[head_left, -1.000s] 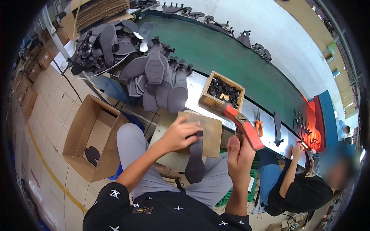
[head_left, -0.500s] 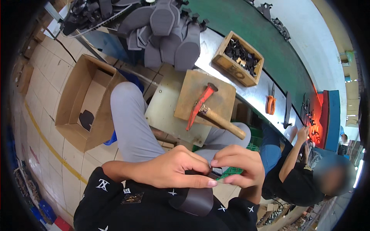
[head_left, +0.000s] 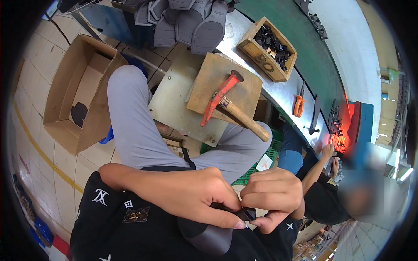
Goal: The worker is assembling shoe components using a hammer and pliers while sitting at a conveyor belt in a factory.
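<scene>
Gripping one sole (head_left: 213,240) — two hands (head_left: 202,193) (head_left: 275,195)

Black white-patterned shirt (head_left: 148,237), grey trousers (head_left: 133,117)

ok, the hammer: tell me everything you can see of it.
The hammer has a worn red head, dark at its striking end and narrowing at the other, and a brown wooden-looking handle. It lies on its side across the tan board, handle pointing lower right, both handle end and narrow tip jutting past the edge; nobody holds it.
</scene>
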`<state>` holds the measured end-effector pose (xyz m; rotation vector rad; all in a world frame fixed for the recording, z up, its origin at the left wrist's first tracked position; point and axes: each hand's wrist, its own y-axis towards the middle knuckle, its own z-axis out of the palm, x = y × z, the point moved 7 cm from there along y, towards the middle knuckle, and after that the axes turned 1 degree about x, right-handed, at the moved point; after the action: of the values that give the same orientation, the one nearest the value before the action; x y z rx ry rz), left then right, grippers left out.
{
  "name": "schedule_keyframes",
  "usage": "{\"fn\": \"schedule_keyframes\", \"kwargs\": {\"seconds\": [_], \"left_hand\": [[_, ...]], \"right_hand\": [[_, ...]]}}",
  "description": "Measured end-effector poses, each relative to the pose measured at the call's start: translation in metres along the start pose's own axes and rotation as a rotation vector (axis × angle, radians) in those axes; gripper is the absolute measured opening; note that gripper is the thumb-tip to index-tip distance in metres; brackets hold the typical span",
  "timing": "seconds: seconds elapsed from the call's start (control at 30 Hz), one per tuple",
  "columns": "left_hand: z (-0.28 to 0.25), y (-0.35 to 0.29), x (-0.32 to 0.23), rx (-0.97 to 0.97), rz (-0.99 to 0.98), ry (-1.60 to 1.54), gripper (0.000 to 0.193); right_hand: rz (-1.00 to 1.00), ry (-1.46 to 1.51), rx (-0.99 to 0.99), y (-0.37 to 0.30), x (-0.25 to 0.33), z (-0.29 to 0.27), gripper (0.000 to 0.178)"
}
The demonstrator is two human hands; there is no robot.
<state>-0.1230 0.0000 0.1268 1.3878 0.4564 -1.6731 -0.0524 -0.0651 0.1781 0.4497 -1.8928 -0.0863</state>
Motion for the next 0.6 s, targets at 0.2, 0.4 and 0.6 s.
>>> {"fn": "schedule_keyframes", "kwargs": {"seconds": [0.2,0.4,0.6], "left_hand": [[-0.014,-0.004,-0.009,-0.294,0.055,0.427,0.02],[0.001,0.045,-0.008,-0.264,0.235,0.966,0.021],[0.026,0.069,-0.002,0.044,0.199,0.643,0.022]], "right_hand": [[0.488,-0.271,-0.36,-0.028,-0.004,0.0,0.036],[0.466,-0.403,-0.887,-0.091,0.01,0.012,0.031],[0.476,-0.603,-1.07,-0.117,0.042,0.04,0.027]]}}
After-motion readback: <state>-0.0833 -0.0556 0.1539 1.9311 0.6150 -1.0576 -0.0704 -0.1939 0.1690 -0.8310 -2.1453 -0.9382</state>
